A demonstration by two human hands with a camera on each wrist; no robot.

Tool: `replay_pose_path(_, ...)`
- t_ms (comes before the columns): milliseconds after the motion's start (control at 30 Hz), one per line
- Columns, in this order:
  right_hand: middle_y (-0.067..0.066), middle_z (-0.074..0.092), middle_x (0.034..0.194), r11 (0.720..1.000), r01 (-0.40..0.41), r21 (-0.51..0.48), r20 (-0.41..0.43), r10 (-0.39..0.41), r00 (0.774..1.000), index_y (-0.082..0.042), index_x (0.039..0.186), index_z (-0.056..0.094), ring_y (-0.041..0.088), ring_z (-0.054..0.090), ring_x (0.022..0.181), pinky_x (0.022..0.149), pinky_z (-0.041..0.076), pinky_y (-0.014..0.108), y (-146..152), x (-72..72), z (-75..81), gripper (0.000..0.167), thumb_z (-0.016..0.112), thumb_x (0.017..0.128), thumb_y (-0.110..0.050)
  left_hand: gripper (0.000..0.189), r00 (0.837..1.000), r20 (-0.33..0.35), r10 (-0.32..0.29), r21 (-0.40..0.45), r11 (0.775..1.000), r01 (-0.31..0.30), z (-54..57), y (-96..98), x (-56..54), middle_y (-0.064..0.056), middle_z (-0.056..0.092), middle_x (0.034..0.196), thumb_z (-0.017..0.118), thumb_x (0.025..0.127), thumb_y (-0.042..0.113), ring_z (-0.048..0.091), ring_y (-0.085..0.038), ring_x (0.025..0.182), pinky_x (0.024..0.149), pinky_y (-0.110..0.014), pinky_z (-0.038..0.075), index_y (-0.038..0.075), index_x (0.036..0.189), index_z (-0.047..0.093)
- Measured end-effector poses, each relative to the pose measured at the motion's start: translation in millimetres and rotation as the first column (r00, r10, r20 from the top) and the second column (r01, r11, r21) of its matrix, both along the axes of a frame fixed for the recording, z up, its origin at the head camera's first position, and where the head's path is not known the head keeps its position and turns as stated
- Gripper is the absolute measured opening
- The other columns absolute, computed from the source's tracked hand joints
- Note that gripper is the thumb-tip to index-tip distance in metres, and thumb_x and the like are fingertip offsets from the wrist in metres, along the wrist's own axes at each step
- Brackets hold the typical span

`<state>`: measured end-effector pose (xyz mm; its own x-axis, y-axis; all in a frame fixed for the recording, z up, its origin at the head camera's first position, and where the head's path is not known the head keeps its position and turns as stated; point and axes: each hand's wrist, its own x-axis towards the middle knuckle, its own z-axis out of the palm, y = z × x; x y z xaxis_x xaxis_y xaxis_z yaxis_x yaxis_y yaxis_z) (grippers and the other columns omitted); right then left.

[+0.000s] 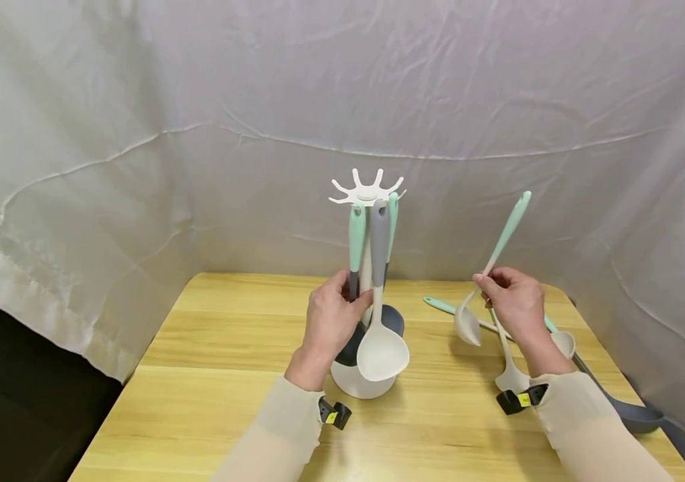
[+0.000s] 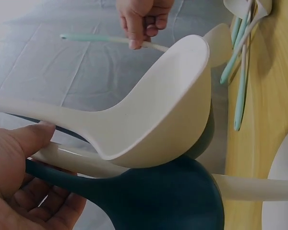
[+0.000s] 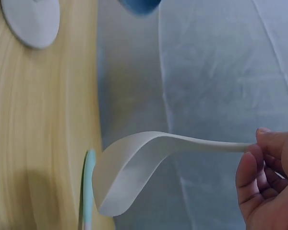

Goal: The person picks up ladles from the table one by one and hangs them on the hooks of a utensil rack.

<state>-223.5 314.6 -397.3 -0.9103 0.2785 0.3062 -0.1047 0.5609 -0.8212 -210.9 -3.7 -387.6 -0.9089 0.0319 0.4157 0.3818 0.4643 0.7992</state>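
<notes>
Two-handed work at a utensil stand. The left hand [image 1: 331, 316] curls its fingers and thumb about the upright post of the white, round-based stand with a spoked crown [image 1: 363, 388]; the neck of a dark blue-grey utensil with a mint handle [image 1: 351, 351] lies within the same grasp, and which of the two takes the pressure cannot be told. A deep white ladle with a grey handle [image 1: 383, 353] hangs in front. The right hand [image 1: 513, 301] pinches, between nearly closed fingertips, the slender neck of a white ladle with a mint handle [image 1: 467, 327], raised right of the stand, bowl down. Below, a white utensil with a flared head [image 1: 512, 380] lies on the pale wooden table [image 1: 227, 388].

Probable faults: the narrow pinch may let the ladle roll, swinging its bowl; a bowl striking the crowded stand could unhook a neighbour; uneven pressure from the left hand could tilt the base.
</notes>
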Motion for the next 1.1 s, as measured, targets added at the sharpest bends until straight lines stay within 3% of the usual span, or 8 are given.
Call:
replay_pose_path(233,0.011,0.074,0.094,0.998,-0.027,0.048,-0.007,0.027,1.0,-0.004,0.113,0.076,0.004,0.066,0.072,0.062,0.059,0.025,-24,13.3,8.8,0.036,0.071,0.103,-0.038,0.017,1.0,-0.008,0.012,-0.011,1.0,-0.013,1.5,0.8,-2.3,-0.008,0.072,0.086,0.08,0.094,0.015,0.065,-0.02,0.074,0.063,-0.031,0.058,0.007,0.106,0.071)
replay_pose_path(367,0.018,0.076,0.098,0.998,-0.048,0.046,-0.026,0.049,0.998,-0.004,0.112,0.076,0.009,0.072,0.072,0.06,0.06,0.025,-37,19.7,11.4,0.033,0.072,0.102,-0.035,0.014,1.0,-0.017,0.022,-0.006,1.0,-0.022,1.7,0.2,-2.5,-0.007,0.072,0.084,0.081,0.093,0.015,0.066,-0.02,0.073,0.063,-0.032,0.058,0.008,0.101,0.072)
replay_pose_path(633,0.018,0.077,0.092,0.997,-0.067,0.045,-0.082,0.071,0.994,-0.004,0.108,0.077,0.02,0.075,0.071,0.057,0.06,0.025,-54,26.3,10.4,0.026,0.073,0.102,-0.028,0.011,1.0,-0.016,0.022,-0.002,1.0,-0.022,1.5,-1.4,-2.1,-0.006,0.074,0.081,0.081,0.092,0.014,0.067,-0.019,0.071,0.061,-0.03,0.057,0.009,0.094,0.072)
replay_pose_path(1100,0.017,0.075,0.085,0.995,-0.099,0.03,-0.11,0.101,0.989,-0.001,0.105,0.079,0.014,0.07,0.064,0.055,0.057,0.023,-68,30.2,14.2,0.02,0.077,0.098,-0.019,0.011,0.998,-0.06,0.01,-0.036,0.999,-0.012,3.8,-4.9,-5.5,-0.005,0.074,0.076,0.08,0.091,0.013,0.064,-0.015,0.064,0.058,-0.028,0.054,0.009,0.086,0.072)
